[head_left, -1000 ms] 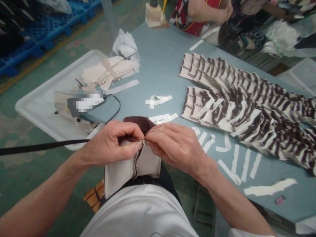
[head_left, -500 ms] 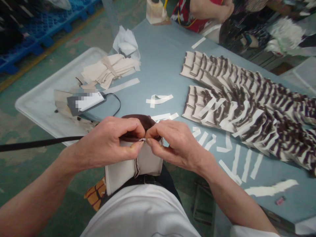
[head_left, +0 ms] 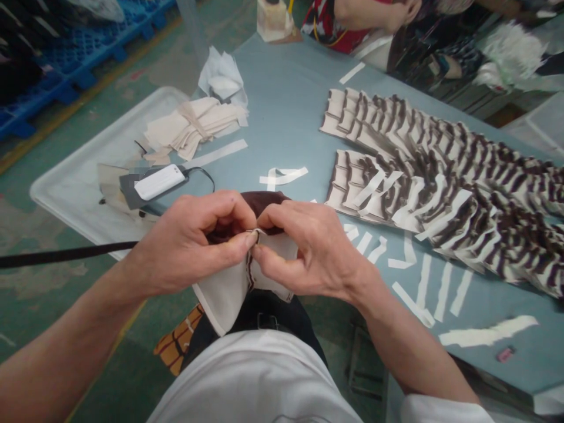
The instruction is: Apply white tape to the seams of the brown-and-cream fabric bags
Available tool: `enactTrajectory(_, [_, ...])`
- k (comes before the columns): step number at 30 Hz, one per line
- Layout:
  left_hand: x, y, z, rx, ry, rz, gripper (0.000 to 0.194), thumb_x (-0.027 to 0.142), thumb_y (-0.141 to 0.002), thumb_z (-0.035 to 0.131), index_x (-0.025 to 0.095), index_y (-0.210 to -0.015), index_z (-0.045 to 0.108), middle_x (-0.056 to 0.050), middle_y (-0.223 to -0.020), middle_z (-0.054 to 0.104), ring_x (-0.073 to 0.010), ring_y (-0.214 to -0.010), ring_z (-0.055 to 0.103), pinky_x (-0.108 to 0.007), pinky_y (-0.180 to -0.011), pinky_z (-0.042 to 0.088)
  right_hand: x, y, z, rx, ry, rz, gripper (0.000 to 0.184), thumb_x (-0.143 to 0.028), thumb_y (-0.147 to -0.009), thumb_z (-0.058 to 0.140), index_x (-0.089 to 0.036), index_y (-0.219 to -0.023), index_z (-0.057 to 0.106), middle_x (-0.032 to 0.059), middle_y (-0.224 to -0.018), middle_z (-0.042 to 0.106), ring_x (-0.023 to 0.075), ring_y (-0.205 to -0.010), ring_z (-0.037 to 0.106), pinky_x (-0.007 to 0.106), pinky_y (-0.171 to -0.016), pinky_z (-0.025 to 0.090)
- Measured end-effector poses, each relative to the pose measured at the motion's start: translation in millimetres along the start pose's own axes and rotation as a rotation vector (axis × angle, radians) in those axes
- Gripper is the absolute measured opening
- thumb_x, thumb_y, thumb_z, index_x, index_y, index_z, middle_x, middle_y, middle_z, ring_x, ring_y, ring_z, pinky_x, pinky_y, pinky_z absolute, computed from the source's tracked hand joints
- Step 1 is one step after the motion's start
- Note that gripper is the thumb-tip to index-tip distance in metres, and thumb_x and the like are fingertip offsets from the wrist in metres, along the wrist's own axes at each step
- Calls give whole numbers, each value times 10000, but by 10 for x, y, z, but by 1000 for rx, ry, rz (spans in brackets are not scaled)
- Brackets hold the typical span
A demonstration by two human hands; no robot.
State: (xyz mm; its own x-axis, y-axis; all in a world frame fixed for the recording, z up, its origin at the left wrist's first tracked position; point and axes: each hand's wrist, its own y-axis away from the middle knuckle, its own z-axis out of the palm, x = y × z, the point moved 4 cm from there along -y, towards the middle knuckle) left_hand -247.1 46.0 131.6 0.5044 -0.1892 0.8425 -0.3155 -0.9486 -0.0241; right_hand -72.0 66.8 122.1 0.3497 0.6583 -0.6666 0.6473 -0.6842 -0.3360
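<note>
Over my lap is a cream and brown bag piece (head_left: 229, 294), with cream panels, a dark seam down the middle and brown material at its top. My left hand (head_left: 202, 241) pinches the piece's upper edge between thumb and forefinger. Right beside it, my right hand (head_left: 308, 247) pinches the same edge, the fingertips of both hands almost touching. The seam runs down from this pinched spot. A dark strap (head_left: 66, 252) stretches from the left side of the view to behind my left wrist; its far connection is hidden.
Rows of overlapping cream and brown pieces (head_left: 423, 147) cover the table's right side. Several white strips (head_left: 445, 288) lie nearby. A bundle of cream pieces (head_left: 194, 126) and a white device with a cord (head_left: 159, 182) lie left. Another person's arm (head_left: 374, 13) shows across the table.
Both hands have moved slightly up, still pinching the edge. The cream panels now fold apart along the seam, with their lower ends drawn up and more of my lap showing.
</note>
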Motion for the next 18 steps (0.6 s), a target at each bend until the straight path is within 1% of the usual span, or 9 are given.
enactTrajectory(4, [-49, 12, -24, -41, -17, 8, 98, 258, -903, 649, 200, -832, 684, 51, -690, 665, -97, -563, 583, -189, -506, 429, 28, 7, 62, -15, -115, 63, 103, -254, -890, 595, -210, -805, 634, -22, -703, 627, 144, -639, 510, 290, -661, 364])
enactTrajectory(7, [-87, 32, -50, -72, -28, 37, 125, 278, -948, 653, 201, -856, 684, 48, -694, 657, -107, -577, 584, -202, -526, 443, 40, -6, 114, -9, -187, 101, 102, -234, -869, 581, -218, -770, 598, -34, -682, 597, 130, -611, 486, 278, -647, 372])
enactTrajectory(9, [-81, 50, -64, -104, -38, 65, 119, 256, -976, 642, 196, -880, 679, 48, -702, 652, -107, -586, 578, -208, -536, 441, 37, -17, 135, 3, -203, 112, 94, -220, -855, 573, -222, -762, 583, -40, -672, 584, 125, -597, 468, 275, -645, 377])
enactTrajectory(12, [-38, 75, -86, -128, -66, 93, 111, 185, -999, 606, 188, -912, 674, 52, -722, 649, -95, -606, 559, -211, -552, 415, 26, -29, 140, 6, -215, 105, 101, -213, -850, 561, -224, -750, 563, -48, -658, 561, 118, -581, 431, 272, -644, 381])
enactTrajectory(15, [-12, 76, -108, -116, -84, 109, 158, 170, -1021, 571, 188, -910, 681, 58, -719, 644, -83, -602, 544, -211, -557, 395, 21, -38, 130, -15, -228, 67, 96, -213, -844, 558, -224, -749, 557, -49, -666, 550, 116, -596, 443, 267, -646, 380])
enactTrajectory(18, [-32, 61, -101, -158, -111, 166, 151, 163, -1004, 585, 190, -905, 695, 56, -713, 660, -83, -586, 570, -201, -549, 404, 30, -42, 127, -34, -252, 29, 92, -195, -841, 562, -219, -752, 557, -57, -669, 528, 108, -603, 441, 260, -651, 374])
